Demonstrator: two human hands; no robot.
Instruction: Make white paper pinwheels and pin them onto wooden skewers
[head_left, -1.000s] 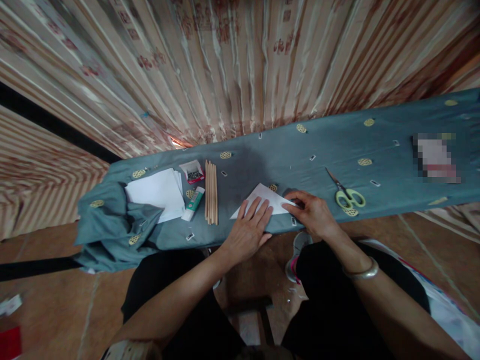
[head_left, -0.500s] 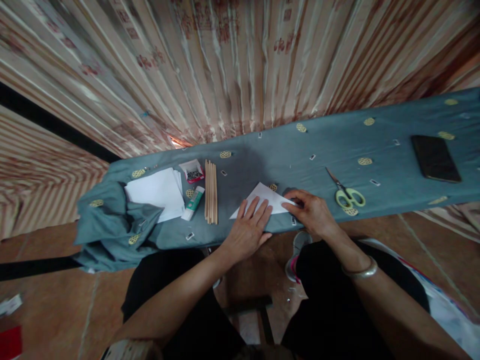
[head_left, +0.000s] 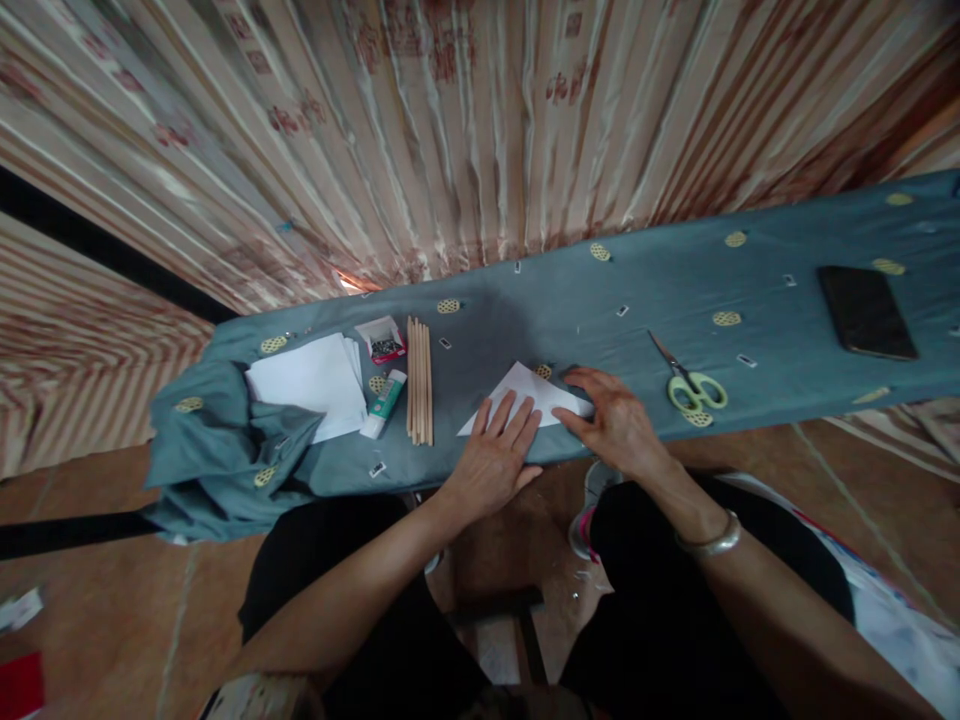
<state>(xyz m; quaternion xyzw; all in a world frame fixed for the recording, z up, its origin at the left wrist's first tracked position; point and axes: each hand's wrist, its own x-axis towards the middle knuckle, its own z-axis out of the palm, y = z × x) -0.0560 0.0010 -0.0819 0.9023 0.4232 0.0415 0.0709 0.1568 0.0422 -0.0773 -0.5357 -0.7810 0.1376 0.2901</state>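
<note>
A white sheet of paper [head_left: 519, 380], folded into a triangle, lies on the cloth-covered table near its front edge. My left hand [head_left: 495, 450] rests flat on the paper's left part with the fingers spread. At the paper's right corner is my right hand [head_left: 619, 425], its thumb touching the sheet and its fingers apart from the thumb, over the far side of the corner. The corner's tip shows between them. To the right of that hand lie scissors [head_left: 696, 391] with light green handles.
Left of the paper lie a row of wooden sticks [head_left: 420, 385], a glue stick [head_left: 384, 404], a small open box of dark bits [head_left: 384, 342] and stacked white paper [head_left: 307, 385]. A black phone-like slab [head_left: 866, 312] lies far right. A striped curtain [head_left: 480, 130] hangs behind the table.
My right hand has shifted slightly left along the paper's right corner, and its thumb and fingers have spread apart. My left hand has stayed flat on the sheet.
</note>
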